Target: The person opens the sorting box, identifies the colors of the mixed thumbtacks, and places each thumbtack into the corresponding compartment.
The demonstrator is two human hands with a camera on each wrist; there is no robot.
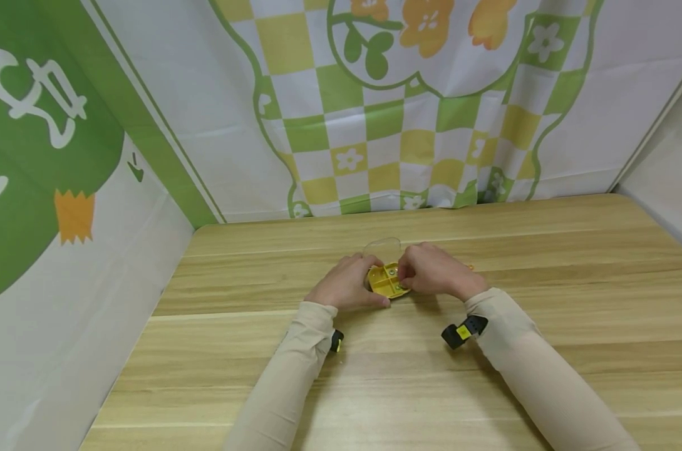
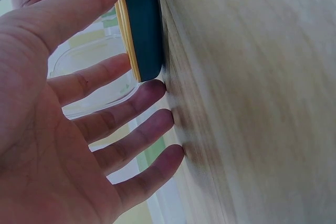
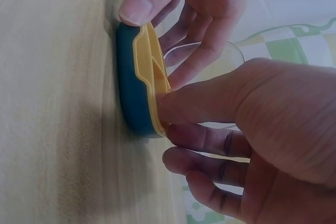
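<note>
A small compartment box sits on the table, yellow inside with cross dividers and dark teal outside. Its clear lid stands raised at the back. Small shiny round metal pieces lie in the right-hand compartments. My left hand steadies the box from the left, thumb at the near edge and index finger at the far side; its other fingertips touch the table. From the right, my right hand reaches in, thumb and index fingertips down at a compartment. Whether those tips pinch a piece, I cannot tell.
The wooden table stretches around both hands. A small orange thing shows just beyond my right wrist. Behind the table hangs a checked, flowered cloth, and another printed cloth covers the left side.
</note>
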